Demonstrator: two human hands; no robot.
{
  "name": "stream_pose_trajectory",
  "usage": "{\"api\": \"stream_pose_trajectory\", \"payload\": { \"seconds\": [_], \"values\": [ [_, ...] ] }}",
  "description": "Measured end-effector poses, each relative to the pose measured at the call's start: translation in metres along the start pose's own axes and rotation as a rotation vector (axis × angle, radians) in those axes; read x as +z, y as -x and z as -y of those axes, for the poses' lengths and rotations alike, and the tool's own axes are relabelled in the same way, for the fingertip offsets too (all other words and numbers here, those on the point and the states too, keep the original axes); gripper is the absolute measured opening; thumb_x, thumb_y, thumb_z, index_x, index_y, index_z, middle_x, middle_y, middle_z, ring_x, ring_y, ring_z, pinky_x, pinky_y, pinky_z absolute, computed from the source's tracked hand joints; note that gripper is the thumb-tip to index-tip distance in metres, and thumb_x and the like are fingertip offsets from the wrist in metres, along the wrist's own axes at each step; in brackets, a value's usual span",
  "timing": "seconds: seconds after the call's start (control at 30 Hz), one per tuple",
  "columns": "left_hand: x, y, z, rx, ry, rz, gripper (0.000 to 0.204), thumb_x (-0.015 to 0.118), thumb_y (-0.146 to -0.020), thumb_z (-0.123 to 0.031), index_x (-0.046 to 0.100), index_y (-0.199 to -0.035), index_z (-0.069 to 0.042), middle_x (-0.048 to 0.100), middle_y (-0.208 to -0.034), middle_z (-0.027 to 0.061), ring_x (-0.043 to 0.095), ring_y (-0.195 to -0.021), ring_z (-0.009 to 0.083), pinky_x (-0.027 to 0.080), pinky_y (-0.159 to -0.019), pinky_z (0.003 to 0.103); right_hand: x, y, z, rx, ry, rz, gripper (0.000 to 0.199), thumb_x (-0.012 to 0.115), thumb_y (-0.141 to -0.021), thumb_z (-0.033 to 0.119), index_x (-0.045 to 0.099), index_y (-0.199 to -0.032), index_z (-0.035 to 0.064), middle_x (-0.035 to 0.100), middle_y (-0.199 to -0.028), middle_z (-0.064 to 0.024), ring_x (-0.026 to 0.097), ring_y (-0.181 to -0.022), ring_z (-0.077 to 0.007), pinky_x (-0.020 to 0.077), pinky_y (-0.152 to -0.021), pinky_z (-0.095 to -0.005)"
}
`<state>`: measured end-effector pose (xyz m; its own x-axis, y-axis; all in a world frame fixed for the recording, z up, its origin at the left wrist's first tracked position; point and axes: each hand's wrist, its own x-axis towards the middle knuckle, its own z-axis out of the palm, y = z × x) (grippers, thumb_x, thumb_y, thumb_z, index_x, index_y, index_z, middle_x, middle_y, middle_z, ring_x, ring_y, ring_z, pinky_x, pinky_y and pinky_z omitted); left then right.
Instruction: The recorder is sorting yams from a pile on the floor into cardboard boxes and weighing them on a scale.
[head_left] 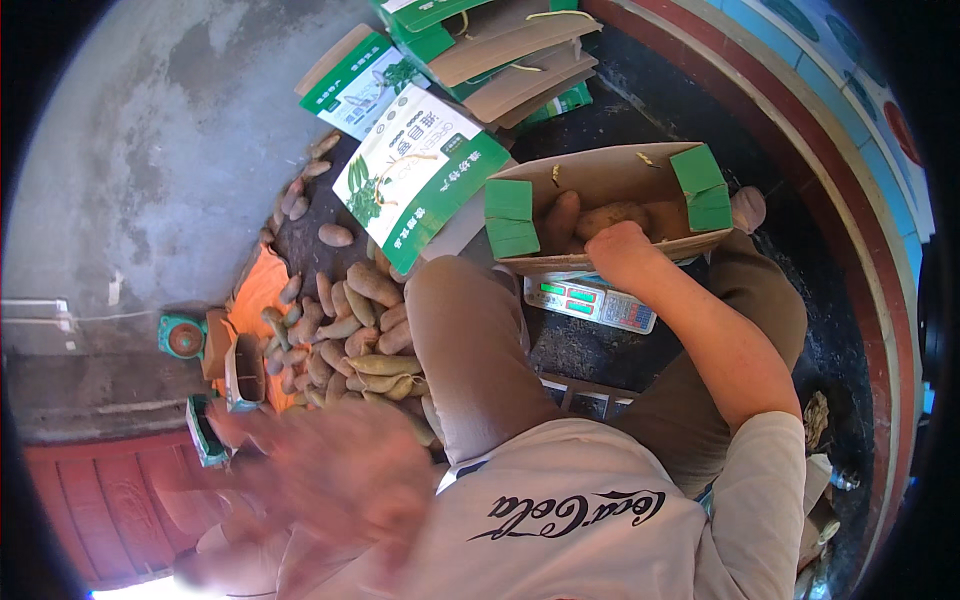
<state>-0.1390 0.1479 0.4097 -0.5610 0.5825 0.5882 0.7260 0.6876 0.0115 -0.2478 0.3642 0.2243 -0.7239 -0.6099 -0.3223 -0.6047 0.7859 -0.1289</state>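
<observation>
My right hand [622,248] reaches over the near wall of an open carton [600,165] with green end flaps. Its fingers are hidden inside, beside a few brown sweet potatoes [612,214]. Under the carton sits a scale [590,303] with a lit green display and a keypad. My left hand [350,470] is smeared by motion at the lower left, near a heap of sweet potatoes [375,330]. Whether it holds anything does not show.
Left of my knee the heap lies partly on an orange sheet [262,285]. Printed green and white cartons [420,170] stand beyond it, with more folded cartons [530,60] stacked behind. A grey wall [170,150] is at the left. Small boxes [245,370] and a green round device [182,337] stand beside it.
</observation>
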Motion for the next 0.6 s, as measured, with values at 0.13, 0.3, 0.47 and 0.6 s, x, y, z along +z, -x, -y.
{"api": "stream_pose_trajectory", "payload": {
  "seconds": [0.13,0.3,0.47,0.6],
  "values": [
    [0.012,0.008,-0.004,0.215,-0.170,0.425,0.033,0.063,-0.072,-0.011,0.058,-0.104,-0.005,0.054,-0.115,0.0173,0.052,-0.107,0.0326,0.043,-0.091,0.039,0.005,-0.004,0.003,-0.011,0.022,-0.021,0.021,0.050,-0.078,0.010,0.068,-0.086,0.0036,0.066,-0.092,-0.0139,0.064,-0.086,-0.0271,0.0509,-0.069,-0.0376],
    [0.049,0.052,0.076,-0.777,0.170,-0.273,0.026,0.053,-0.079,0.001,0.059,-0.104,0.001,0.061,-0.101,0.0144,0.058,-0.092,0.0233,0.045,-0.079,0.033,0.014,-0.004,-0.004,0.000,-0.035,-0.041,0.021,0.049,-0.076,0.008,0.068,-0.086,0.0034,0.065,-0.091,-0.0154,0.064,-0.087,-0.0285,0.0508,-0.071,-0.0389],
    [0.090,0.186,0.121,-1.075,-0.041,0.303,0.013,0.056,-0.081,-0.014,0.066,-0.087,-0.008,0.064,-0.079,0.0150,0.061,-0.079,0.0319,0.048,-0.072,0.037,0.007,0.001,-0.006,-0.011,-0.080,-0.089,0.020,0.048,-0.075,0.007,0.066,-0.082,0.0025,0.065,-0.088,-0.0169,0.063,-0.086,-0.0291,0.0497,-0.072,-0.0395],
    [0.125,0.329,0.130,-1.401,-0.201,0.732,0.022,0.058,-0.078,-0.018,0.065,-0.098,-0.014,0.063,-0.091,0.0152,0.060,-0.089,0.0324,0.047,-0.079,0.041,0.005,-0.003,-0.001,-0.027,-0.109,-0.121,0.018,0.048,-0.076,0.008,0.064,-0.081,0.0024,0.064,-0.083,-0.0170,0.062,-0.084,-0.0299,0.0486,-0.074,-0.0397]
  ]
}}
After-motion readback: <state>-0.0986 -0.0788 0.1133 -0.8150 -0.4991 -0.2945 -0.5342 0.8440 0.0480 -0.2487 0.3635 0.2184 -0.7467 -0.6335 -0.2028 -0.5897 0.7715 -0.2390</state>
